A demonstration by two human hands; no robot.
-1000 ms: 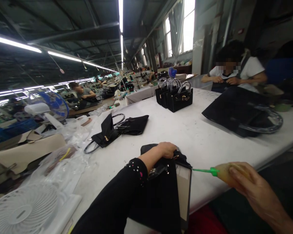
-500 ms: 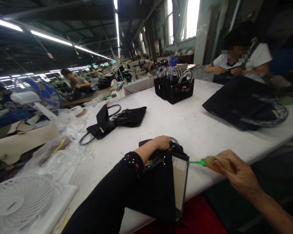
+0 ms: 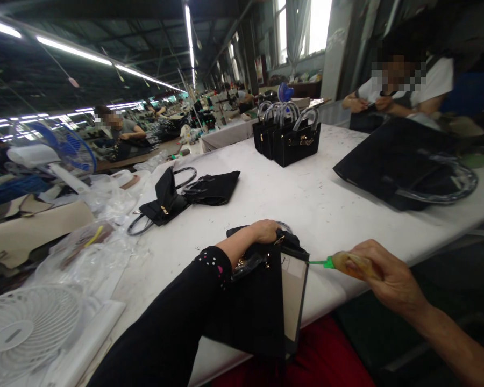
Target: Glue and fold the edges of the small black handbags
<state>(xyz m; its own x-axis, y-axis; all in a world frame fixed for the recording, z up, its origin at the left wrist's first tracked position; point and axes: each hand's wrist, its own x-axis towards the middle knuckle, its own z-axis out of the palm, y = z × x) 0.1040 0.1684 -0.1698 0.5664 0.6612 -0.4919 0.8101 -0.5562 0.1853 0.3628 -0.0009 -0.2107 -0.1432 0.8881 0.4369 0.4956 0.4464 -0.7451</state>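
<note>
A black bag [image 3: 250,306] lies on the white table at its near edge, with a beige panel [image 3: 293,295] showing along its right side. My left hand [image 3: 265,231] is closed on the bag's top, near its clear-wrapped handle; the fingertips are partly hidden. In my right hand [image 3: 377,269] is a yellowish squeeze bottle [image 3: 353,265] with a green nozzle. The nozzle's thin tip points left and meets the panel's upper right edge.
Upright black bags [image 3: 294,142] stand at the table's far side. Two smaller black bags [image 3: 213,188] lie left of centre, a large one [image 3: 391,161] at right. White fan [image 3: 16,333] at lower left, among plastic wrap. A person [image 3: 407,91] sits across the table.
The whole view has shifted slightly. My left hand keeps its hold on the bag, and the nozzle tip stays by the panel's upper right edge.
</note>
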